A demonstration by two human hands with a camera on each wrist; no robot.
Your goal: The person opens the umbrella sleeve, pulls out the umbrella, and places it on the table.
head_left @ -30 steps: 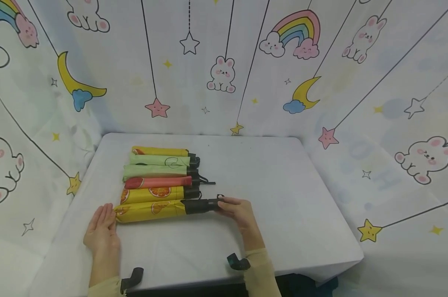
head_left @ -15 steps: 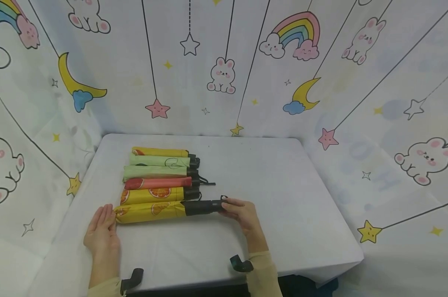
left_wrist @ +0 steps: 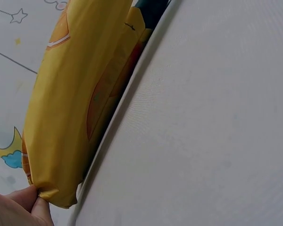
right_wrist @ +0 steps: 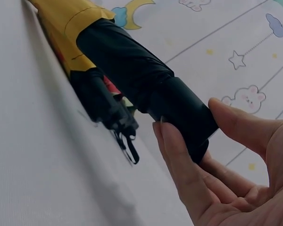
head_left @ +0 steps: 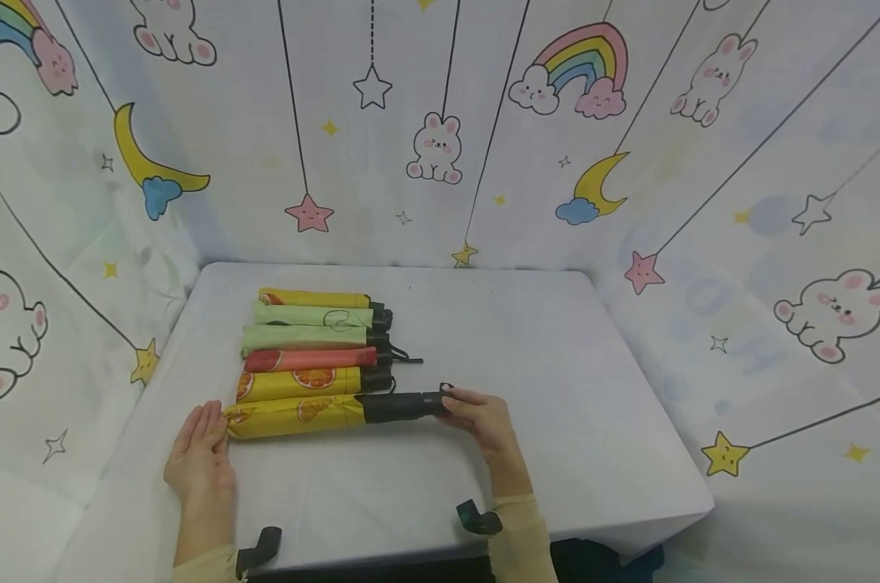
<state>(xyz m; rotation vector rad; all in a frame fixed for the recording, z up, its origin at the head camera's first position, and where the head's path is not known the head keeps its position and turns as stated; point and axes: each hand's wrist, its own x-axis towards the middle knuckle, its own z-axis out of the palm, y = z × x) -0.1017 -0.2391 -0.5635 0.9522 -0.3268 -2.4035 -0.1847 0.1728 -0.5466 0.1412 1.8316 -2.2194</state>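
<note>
A folding umbrella, black where it shows, sticks out of a yellow sleeve printed with orange slices. At the sleeve's left end, my left hand pinches the fabric between thumb and finger, as the left wrist view shows. My right hand holds the umbrella's black handle by its end, thumb on one side and fingers on the other. The part of the umbrella inside the sleeve is hidden. In the right wrist view it stands above the table.
Behind it lie several more sleeved umbrellas in a row: yellow, red, green, another green and yellow. Their black handles point right. A white cloth covers the table, with a printed curtain behind.
My right hand has moved right with the handle, so more black umbrella shows beyond the yellow sleeve. The left hand and the sleeve have stayed in place.
</note>
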